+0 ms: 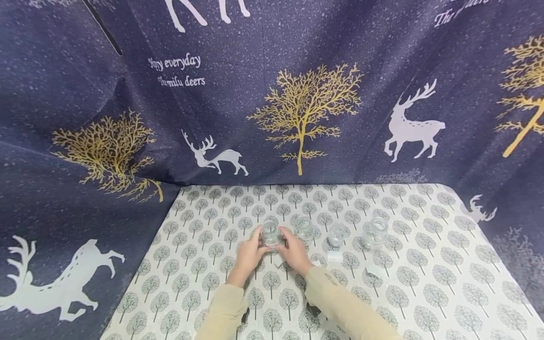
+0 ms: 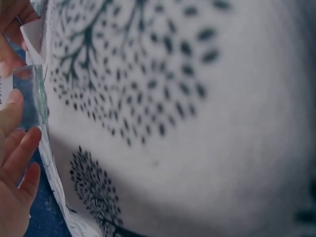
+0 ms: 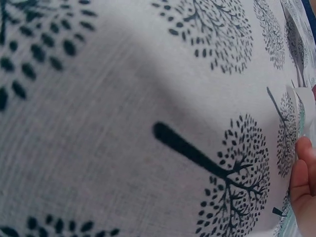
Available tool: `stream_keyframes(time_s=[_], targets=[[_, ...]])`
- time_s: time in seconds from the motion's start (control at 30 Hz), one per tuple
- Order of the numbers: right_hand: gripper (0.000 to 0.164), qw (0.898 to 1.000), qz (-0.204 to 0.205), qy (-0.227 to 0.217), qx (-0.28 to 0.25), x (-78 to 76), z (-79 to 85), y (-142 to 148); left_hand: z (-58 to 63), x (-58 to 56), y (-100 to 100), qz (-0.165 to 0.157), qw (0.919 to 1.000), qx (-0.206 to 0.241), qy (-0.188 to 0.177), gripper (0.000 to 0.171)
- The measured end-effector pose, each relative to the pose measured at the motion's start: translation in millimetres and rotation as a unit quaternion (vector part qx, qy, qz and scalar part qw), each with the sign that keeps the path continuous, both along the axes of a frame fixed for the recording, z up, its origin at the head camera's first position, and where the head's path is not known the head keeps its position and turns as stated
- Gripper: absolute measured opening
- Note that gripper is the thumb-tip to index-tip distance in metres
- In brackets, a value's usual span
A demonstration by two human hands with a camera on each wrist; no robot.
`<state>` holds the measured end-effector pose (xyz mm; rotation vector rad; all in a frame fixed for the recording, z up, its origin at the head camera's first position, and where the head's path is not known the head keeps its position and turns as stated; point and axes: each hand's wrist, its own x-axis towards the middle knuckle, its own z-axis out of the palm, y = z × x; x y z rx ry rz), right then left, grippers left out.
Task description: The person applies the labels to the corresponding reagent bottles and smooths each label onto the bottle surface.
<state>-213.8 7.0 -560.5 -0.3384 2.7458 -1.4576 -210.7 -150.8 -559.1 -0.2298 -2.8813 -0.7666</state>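
Note:
Both hands hold a small clear glass jar between them over the patterned tablecloth. My left hand grips its left side, and my right hand has thumb and fingers on the right side. In the left wrist view, the left hand has its thumb by a white label with dark print on the glass. A white paper slip shows just below the jar, between the hands. At the edge of the right wrist view, only part of the right hand appears.
To the right stand three more open glass jars: one close by, a smaller one and a wider one. White slips lie in front of them, one near the middle, another farther right. A dark printed curtain hangs behind.

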Motion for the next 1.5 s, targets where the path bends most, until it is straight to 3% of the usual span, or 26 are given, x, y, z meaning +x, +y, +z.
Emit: stream_keyframes(time_s=[0.2,0.4,0.6,0.77,0.97,1.17,1.5], targets=[[0.054,1.000,-0.002,-0.002,-0.020,-0.1,-2.1,3,1.2,-1.6,-7,-0.024,0.9989,-0.038,0.008,0.070],[0.048,0.999,-0.006,0.009,-0.033,1.8,-2.8,5,6.0,-3.3,-15,-0.055,0.9967,-0.049,0.033,0.062],[0.046,0.998,0.010,0.031,-0.048,4.0,-2.2,7,8.3,-3.3,-17,-0.073,0.9971,-0.009,0.016,0.064],[0.049,0.999,0.012,0.007,-0.034,2.2,-2.3,8,7.4,-1.8,-12,-0.053,0.9983,0.023,-0.013,0.072],[0.051,1.000,0.007,-0.008,-0.003,0.5,-1.9,7,2.8,-0.7,-5,-0.019,0.9997,-0.005,0.014,0.072],[0.052,1.000,0.009,-0.012,-0.011,2.5,0.6,8,1.1,-2.6,-2,-0.012,0.9996,-0.017,0.019,0.074],[0.048,0.996,0.090,-0.005,-0.020,36.9,12.9,42,0.2,1.4,-20,-0.004,0.9996,-0.001,-0.029,0.088]])
